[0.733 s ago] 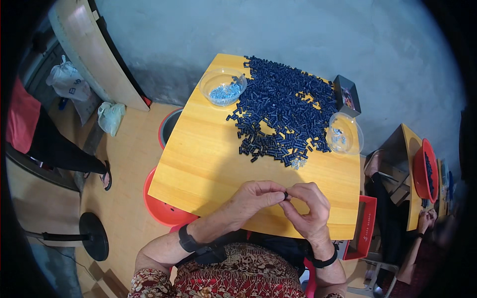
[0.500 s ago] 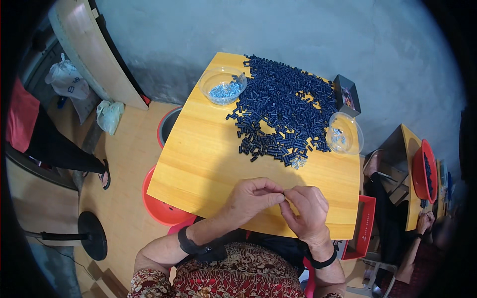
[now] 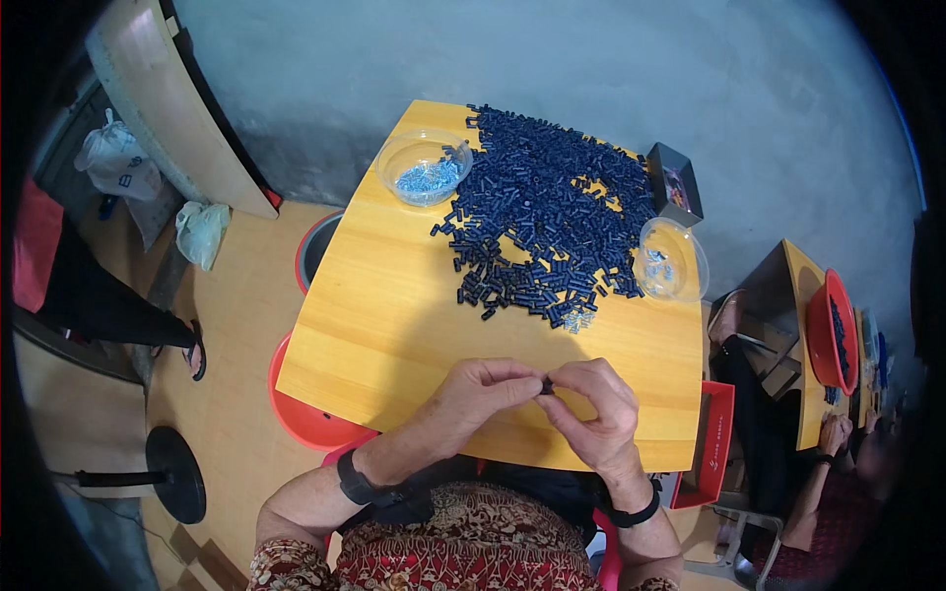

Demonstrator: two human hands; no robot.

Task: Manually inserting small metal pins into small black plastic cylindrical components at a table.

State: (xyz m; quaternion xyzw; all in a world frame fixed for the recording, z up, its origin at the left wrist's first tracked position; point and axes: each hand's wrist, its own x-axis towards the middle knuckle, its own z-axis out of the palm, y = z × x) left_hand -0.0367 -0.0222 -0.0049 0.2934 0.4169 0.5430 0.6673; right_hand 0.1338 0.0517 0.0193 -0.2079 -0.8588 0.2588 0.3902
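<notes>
Over the near part of the yellow table [image 3: 365, 325], my left hand [image 3: 471, 396] and my right hand [image 3: 601, 412] meet, thumbs and forefingers pinched. Between their fingertips a small dark piece [image 3: 547, 386] shows; the fingers cover most of it. Beyond my hands spreads a big heap of short black cylindrical pieces [image 3: 552, 207]. At its near edge lies a little cluster of small silvery metal parts [image 3: 576, 320]. A clear round bowl [image 3: 394, 153] of similar bright parts stands left of the heap. Another clear bowl [image 3: 690, 281], with a few parts, sits on its right.
A black box [image 3: 680, 202] stands at the table's far right corner. Red tubs, one of them a basin [image 3: 305, 419], sit beside the table. A red bin [image 3: 711, 443] is at right. One person [image 3: 808, 512] sits at another table; another person's leg [image 3: 118, 305] shows left.
The whole scene has shifted slightly left in the picture. My fingertips have parted a little, so more of the dark piece shows between them.
</notes>
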